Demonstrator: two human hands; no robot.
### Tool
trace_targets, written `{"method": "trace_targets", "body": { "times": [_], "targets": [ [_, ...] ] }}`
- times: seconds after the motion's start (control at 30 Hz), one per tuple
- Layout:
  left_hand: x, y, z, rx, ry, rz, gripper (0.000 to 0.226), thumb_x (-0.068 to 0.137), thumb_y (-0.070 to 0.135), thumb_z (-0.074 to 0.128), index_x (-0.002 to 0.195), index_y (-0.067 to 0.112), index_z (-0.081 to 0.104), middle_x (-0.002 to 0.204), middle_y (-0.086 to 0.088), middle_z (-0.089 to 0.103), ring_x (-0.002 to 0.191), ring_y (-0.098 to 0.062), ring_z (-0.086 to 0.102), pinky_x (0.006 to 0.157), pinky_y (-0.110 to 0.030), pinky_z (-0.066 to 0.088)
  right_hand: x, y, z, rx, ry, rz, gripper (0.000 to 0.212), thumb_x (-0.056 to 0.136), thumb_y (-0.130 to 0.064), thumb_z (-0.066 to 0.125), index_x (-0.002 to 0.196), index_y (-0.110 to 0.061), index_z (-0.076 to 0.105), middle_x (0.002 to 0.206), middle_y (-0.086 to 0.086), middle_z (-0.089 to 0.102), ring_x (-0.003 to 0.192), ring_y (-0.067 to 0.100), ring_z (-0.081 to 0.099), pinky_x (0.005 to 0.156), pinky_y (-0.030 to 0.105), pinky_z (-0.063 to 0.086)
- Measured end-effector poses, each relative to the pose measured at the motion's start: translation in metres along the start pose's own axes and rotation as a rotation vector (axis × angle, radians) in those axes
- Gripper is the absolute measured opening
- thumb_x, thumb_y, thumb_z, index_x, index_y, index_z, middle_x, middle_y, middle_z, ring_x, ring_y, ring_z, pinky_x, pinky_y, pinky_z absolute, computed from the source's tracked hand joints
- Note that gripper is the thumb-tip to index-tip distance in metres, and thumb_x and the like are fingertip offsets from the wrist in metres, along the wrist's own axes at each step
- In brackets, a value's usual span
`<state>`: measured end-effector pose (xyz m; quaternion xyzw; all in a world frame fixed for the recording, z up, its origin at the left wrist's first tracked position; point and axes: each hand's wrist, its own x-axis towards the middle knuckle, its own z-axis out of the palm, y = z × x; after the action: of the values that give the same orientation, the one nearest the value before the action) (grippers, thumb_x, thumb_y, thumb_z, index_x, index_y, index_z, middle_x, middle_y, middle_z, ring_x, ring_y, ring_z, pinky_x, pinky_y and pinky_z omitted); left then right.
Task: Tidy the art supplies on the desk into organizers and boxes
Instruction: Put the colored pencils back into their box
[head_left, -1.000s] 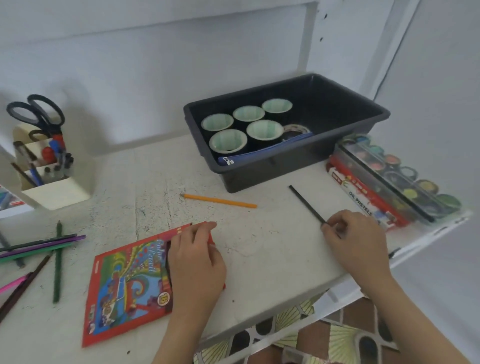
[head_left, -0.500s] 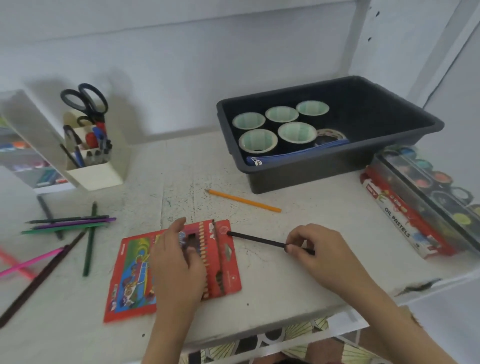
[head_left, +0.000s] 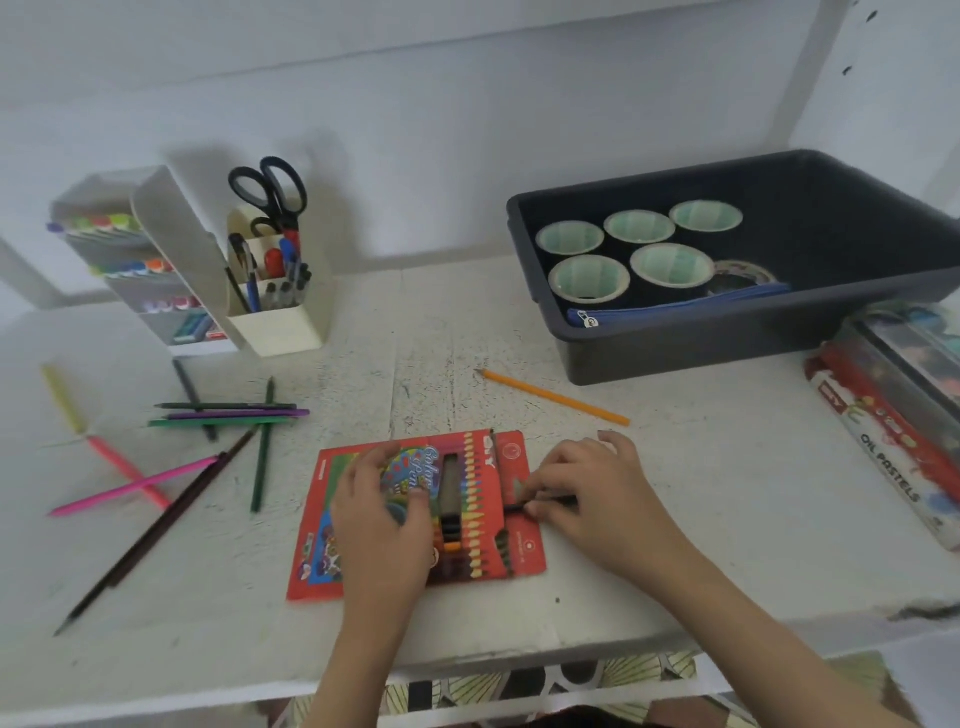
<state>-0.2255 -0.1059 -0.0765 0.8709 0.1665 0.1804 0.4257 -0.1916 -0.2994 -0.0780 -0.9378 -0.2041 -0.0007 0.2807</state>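
On the speckled white desk (head_left: 701, 519), largest item first: a dark grey plastic bin (head_left: 675, 358) at rear right holds five pale green paper cups, a roll of tape and a blue zip pouch. At rear left stands a white plastic desk organizer (head_left: 280, 327) with black-handled scissors and pens upright in it, beside a tiered white marker rack (head_left: 171, 249). A long red oil pastels box (head_left: 893, 467) lies along the right edge, under a clear paint case.

Near the front edge, at centre, lies the flat red cardboard coloured-pencil box (head_left: 519, 551), its flap open. The left hand (head_left: 384, 519) rests on the box's printed face, fingers spread and pressing down, grasping nothing. The right hand (head_left: 597, 493) pinches a thin black pencil (head_left: 519, 505) between thumb and fingertips, its tip lying over the box's open right end.

Loose coloured pencils (head_left: 228, 413) lie scattered at left, well apart from the box. A single orange pencil (head_left: 556, 397) lies between the bin and the box.
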Motion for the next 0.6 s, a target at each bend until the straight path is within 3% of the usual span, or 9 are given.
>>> {"method": "trace_targets", "body": {
  "times": [0.17, 0.27, 0.4, 0.6],
  "targets": [
    [0.001, -0.004, -0.012, 0.081, -0.116, 0.106, 0.027, 0.075, 0.005, 0.072, 0.091, 0.025, 0.065, 0.118, 0.001, 0.053, 0.117, -0.024, 0.048, 0.097, -0.043, 0.04, 0.002, -0.011, 0.009, -0.009, 0.059, -0.038, 0.016, 0.086, -0.043, 0.06, 0.095, -0.036, 0.072, 0.091, -0.022, 0.047, 0.093, -0.002, 0.043, 0.107, 0.029, 0.003],
    [-0.002, -0.005, -0.017, 0.105, -0.197, 0.196, 0.028, 0.068, 0.007, 0.079, 0.08, 0.031, 0.07, 0.118, 0.008, 0.052, 0.119, -0.019, 0.046, 0.098, -0.046, 0.038, -0.003, -0.008, 0.005, -0.005, 0.124, -0.009, 0.007, 0.086, -0.036, 0.062, 0.09, -0.036, 0.067, 0.095, -0.023, 0.049, 0.093, -0.004, 0.043, 0.109, 0.032, 0.008],
    [-0.002, -0.004, -0.022, 0.132, -0.26, 0.261, 0.034, 0.064, 0.014, 0.083, 0.076, 0.042, 0.067, 0.121, 0.014, 0.051, 0.117, -0.015, 0.046, 0.1, -0.047, 0.034, -0.007, 0.001, -0.005, -0.043, 0.103, 0.062, 0.005, 0.083, -0.035, 0.066, 0.079, -0.039, 0.064, 0.096, -0.024, 0.047, 0.098, -0.003, 0.044, 0.111, 0.036, 0.006],
    [0.001, -0.007, -0.023, 0.117, -0.321, 0.264, 0.04, 0.068, 0.018, 0.081, 0.079, 0.05, 0.061, 0.126, 0.014, 0.047, 0.128, -0.021, 0.039, 0.104, -0.054, 0.031, -0.001, -0.011, 0.01, 0.018, 0.057, 0.077, 0.01, 0.085, -0.044, 0.062, 0.09, -0.039, 0.07, 0.103, -0.023, 0.045, 0.101, -0.003, 0.036, 0.112, 0.04, 0.011]
  ]
}}
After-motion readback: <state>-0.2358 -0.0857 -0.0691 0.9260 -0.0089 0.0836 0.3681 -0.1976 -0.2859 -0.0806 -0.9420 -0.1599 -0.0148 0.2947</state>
